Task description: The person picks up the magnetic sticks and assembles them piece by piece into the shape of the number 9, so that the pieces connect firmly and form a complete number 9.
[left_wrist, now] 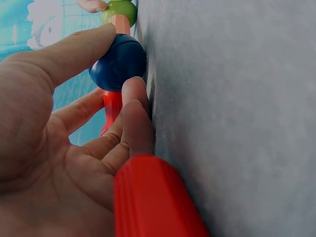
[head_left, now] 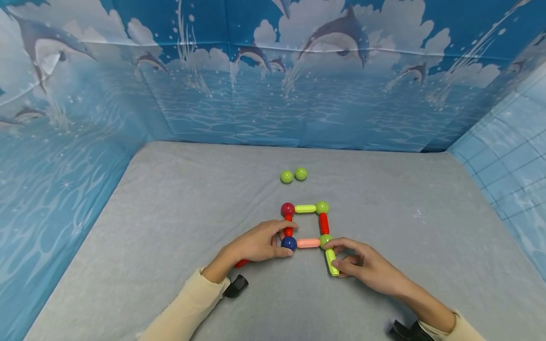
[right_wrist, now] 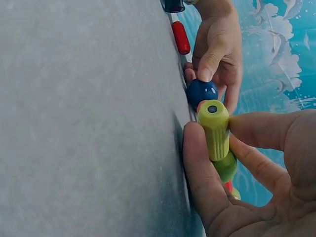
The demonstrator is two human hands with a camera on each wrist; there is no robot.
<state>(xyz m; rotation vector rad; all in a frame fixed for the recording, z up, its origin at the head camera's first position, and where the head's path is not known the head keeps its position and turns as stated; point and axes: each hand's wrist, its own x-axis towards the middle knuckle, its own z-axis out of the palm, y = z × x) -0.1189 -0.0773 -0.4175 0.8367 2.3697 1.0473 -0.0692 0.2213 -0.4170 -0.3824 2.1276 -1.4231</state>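
Note:
On the grey cloth lies a square of magnetic rods and balls. Its corners are a dark red ball (head_left: 287, 209), a blue ball (head_left: 289, 243), a green ball (head_left: 322, 207) and a nearer green ball (head_left: 325, 241). A red rod (head_left: 324, 223), a pink rod (head_left: 308, 243), a yellow-green rod (head_left: 305, 208) and a second red rod, partly hidden by fingers, join them. My left hand (head_left: 261, 241) holds the blue ball (left_wrist: 118, 63) between thumb and fingers. My right hand (head_left: 362, 263) pinches another yellow-green rod (right_wrist: 215, 133), whose far end meets the nearer green ball.
Two loose green balls (head_left: 286, 176) lie behind the square. A loose red rod (left_wrist: 153, 197) rests beneath the left wrist, mostly hidden in the head view. A blue dolphin-print curtain (head_left: 273, 118) borders the grey surface at the back and sides.

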